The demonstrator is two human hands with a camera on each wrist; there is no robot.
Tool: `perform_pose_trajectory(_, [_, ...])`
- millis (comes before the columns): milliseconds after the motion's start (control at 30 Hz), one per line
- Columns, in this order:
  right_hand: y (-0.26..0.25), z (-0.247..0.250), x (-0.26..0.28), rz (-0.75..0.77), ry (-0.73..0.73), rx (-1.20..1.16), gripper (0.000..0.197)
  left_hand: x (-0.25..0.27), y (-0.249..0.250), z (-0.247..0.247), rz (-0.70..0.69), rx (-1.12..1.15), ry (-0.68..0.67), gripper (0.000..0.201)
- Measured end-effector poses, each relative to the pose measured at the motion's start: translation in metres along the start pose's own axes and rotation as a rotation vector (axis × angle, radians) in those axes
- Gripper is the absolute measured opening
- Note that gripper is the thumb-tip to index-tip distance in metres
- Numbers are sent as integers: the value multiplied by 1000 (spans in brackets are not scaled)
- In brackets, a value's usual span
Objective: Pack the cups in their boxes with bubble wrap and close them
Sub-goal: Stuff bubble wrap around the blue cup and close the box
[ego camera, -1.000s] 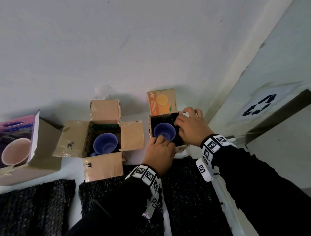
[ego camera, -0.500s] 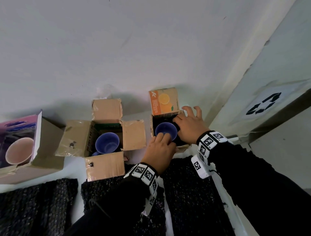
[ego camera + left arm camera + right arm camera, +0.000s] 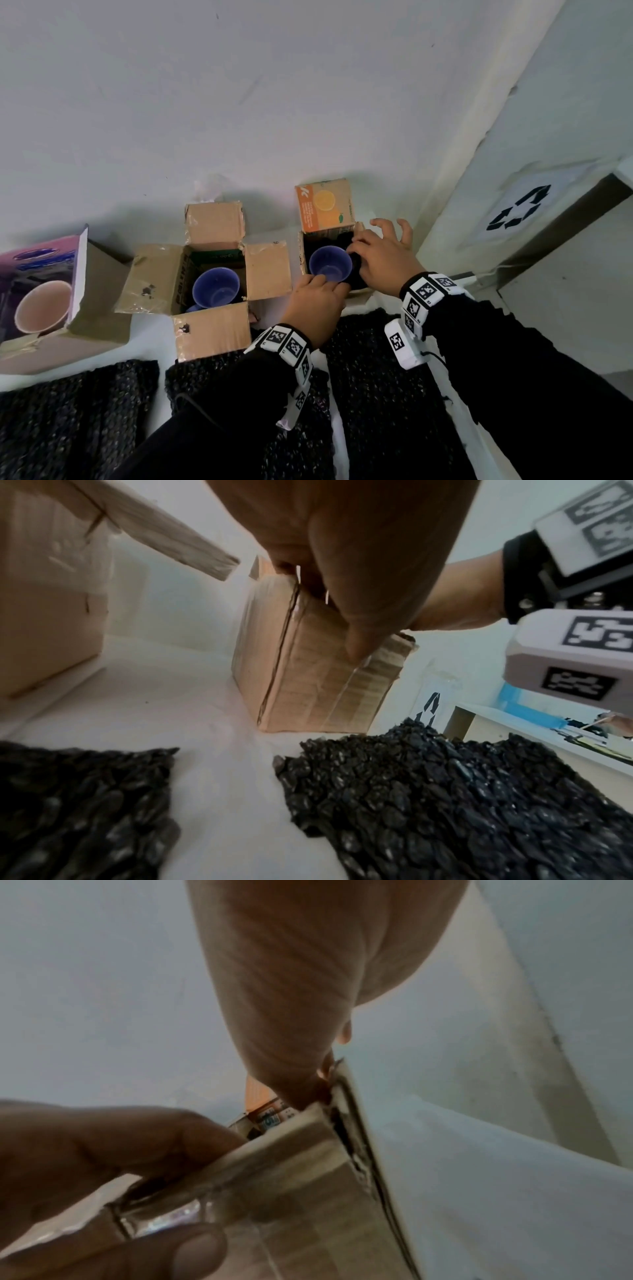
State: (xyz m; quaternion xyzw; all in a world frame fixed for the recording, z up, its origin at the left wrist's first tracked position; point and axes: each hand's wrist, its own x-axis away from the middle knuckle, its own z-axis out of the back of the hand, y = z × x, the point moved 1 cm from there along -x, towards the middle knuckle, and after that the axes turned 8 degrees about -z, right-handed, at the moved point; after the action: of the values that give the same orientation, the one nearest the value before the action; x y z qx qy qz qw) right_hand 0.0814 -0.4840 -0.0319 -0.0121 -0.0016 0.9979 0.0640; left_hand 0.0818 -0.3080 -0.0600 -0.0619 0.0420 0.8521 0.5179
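A small cardboard box [image 3: 325, 209] with an orange printed flap stands open by the wall. Inside it a blue cup [image 3: 330, 263] sits upright with black bubble wrap [image 3: 358, 279] around it. My left hand [image 3: 318, 301] grips the box's near wall, fingers over the rim and thumb on the outside [image 3: 359, 642]. My right hand [image 3: 383, 260] is at the box's right side. Its thumb and forefinger press into the wrap beside the cup and its other fingers are spread above the right edge. The right wrist view shows the right thumb [image 3: 291, 1042] at the box's corner.
A larger brown box [image 3: 212, 329] with its flaps open holds another blue cup [image 3: 215, 287]. At far left a pink box [image 3: 99, 298] holds a pink cup [image 3: 42, 308]. Black bubble wrap sheets [image 3: 68, 418] [image 3: 376, 377] lie in front. A recycling sign [image 3: 517, 212] is on the right.
Both hands stay at the small box. My right hand's outer fingers have spread apart above the right edge.
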Motion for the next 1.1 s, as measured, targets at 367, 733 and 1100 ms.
perform_pose_trajectory(367, [16, -15, 140, -94, -71, -471, 16, 51, 43, 8, -53, 166, 28, 27])
perform_pose_trajectory(733, [-8, -53, 225, -393, -216, -182, 32, 100, 87, -4, -35, 295, -329, 49])
perform_pose_trajectory(1100, [-17, -1, 232, -167, 47, -526, 16, 89, 86, 29, -169, 6, -9, 90])
